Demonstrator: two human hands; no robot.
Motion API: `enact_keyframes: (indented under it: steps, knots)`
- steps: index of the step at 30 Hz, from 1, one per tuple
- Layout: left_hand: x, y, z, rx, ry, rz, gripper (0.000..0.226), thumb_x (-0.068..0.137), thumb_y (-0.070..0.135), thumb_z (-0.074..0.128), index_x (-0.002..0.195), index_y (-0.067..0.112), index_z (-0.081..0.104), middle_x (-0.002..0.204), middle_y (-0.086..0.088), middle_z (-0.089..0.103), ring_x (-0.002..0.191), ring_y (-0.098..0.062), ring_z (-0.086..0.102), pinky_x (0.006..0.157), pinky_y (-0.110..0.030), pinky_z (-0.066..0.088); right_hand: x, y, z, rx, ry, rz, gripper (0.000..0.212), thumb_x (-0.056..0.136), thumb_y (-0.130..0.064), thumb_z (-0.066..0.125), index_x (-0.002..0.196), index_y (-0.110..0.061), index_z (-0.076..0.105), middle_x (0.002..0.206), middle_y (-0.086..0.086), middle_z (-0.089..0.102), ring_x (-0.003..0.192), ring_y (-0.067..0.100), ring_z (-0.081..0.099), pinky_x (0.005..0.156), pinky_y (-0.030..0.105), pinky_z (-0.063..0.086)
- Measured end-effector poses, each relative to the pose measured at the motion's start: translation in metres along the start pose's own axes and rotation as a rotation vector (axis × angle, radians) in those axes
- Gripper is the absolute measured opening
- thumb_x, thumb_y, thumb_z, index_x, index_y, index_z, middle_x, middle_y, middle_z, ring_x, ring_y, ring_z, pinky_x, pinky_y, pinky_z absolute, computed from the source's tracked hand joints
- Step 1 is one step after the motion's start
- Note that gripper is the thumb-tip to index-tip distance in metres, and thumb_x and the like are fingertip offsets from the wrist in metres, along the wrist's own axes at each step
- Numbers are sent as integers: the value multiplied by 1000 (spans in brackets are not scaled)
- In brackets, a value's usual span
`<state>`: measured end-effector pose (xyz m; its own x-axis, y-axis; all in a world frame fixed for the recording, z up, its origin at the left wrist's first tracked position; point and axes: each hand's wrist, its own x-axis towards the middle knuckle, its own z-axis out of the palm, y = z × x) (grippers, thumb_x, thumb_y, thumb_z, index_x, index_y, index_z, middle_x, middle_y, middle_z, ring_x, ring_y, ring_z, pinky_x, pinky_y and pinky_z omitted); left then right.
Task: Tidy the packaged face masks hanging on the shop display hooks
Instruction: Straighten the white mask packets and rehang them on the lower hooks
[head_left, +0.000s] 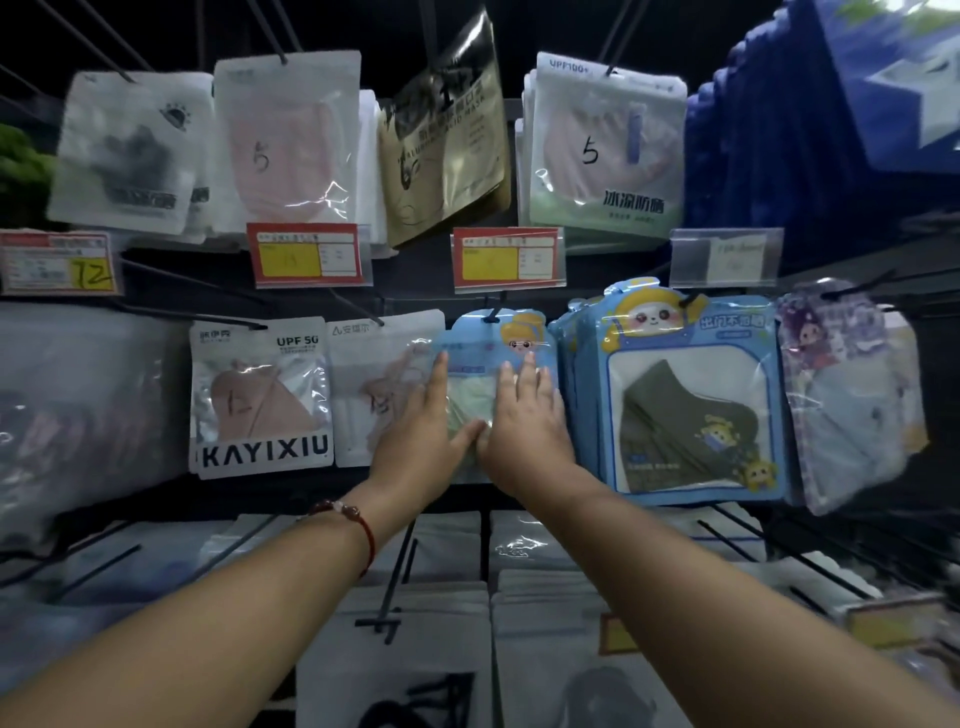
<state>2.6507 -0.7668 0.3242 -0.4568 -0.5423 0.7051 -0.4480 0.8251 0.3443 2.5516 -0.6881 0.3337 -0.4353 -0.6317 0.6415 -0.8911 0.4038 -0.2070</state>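
Note:
A light-blue mask pack (480, 358) with a cartoon girl hangs on a middle-row hook at centre. My left hand (423, 426) lies flat against its left side, fingers straight. My right hand (524, 421) presses flat on its right side, fingers spread and straight. The thumbs meet near the pack's lower middle. To its left hang a white pack (374, 384) and the KAYIXIU pack (260, 400). On its right hangs a thick stack of blue packs (685, 395) showing a dark green mask.
The upper row holds white, pink, gold (447, 135) and green-white packs (608, 150) on black hooks. Red and yellow price tags (306, 257) stick out between the rows. More packs and bare hooks (395, 587) jut forward below my arms. A purple pack (841, 395) hangs far right.

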Motion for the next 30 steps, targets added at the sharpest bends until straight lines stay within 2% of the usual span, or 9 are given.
enact_keyframes:
  steps: [2,4,8,12,16,21,26,30]
  knots:
    - [0,-5,-7,117,-35,36,82,96,58,50,158,36,2,163,-7,17,146,-29,30,108,-46,40,-3,-1,-7,-17,-23,-60,83,98,-35,47,156,-9,-7,162,16,-17,150,33,-14,122,44,-4]
    - [-3,-9,-20,234,-83,89,75,97,58,46,159,34,9,166,-8,9,151,-29,18,116,-47,29,-8,-2,-14,-57,-14,-126,86,96,-39,51,156,-9,-3,163,17,-9,150,33,-9,122,44,-2]
    - [-17,-16,-56,424,-147,126,71,98,61,40,158,35,12,168,-7,-1,153,-30,9,122,-51,18,-24,-4,-29,-200,11,-285,84,91,-41,56,156,-11,10,164,16,5,151,32,1,122,45,2]
    - [-28,-16,-88,559,-279,57,74,97,65,35,158,36,3,168,-5,-7,154,-31,6,122,-54,13,-32,-10,-51,-178,-128,-199,84,90,-48,58,156,-19,14,164,9,6,151,31,3,123,42,4]
    - [-39,-10,-109,552,-387,19,78,95,70,33,158,38,0,168,-2,-7,154,-28,4,123,-52,12,-45,-15,-84,-200,-183,-160,80,91,-54,55,155,-26,18,164,3,10,151,26,8,121,44,7]
    - [-61,5,-125,475,-400,80,79,94,73,31,159,37,2,168,-3,-6,154,-27,4,123,-49,12,-74,-18,-120,-201,-188,-154,78,92,-56,56,156,-28,20,164,1,12,150,26,11,121,46,12]
    - [-72,30,-118,461,-405,137,79,93,74,29,159,36,8,168,-7,-4,154,-33,6,123,-53,12,-99,4,-149,-190,-192,-124,78,91,-56,56,155,-28,22,164,0,16,150,23,16,121,45,17]
    - [-76,71,-103,423,-351,219,77,94,72,31,158,34,13,168,-8,7,152,-31,15,121,-52,19,-112,41,-168,-132,-171,-86,73,90,-51,61,151,-24,31,154,0,36,139,22,35,113,39,32]
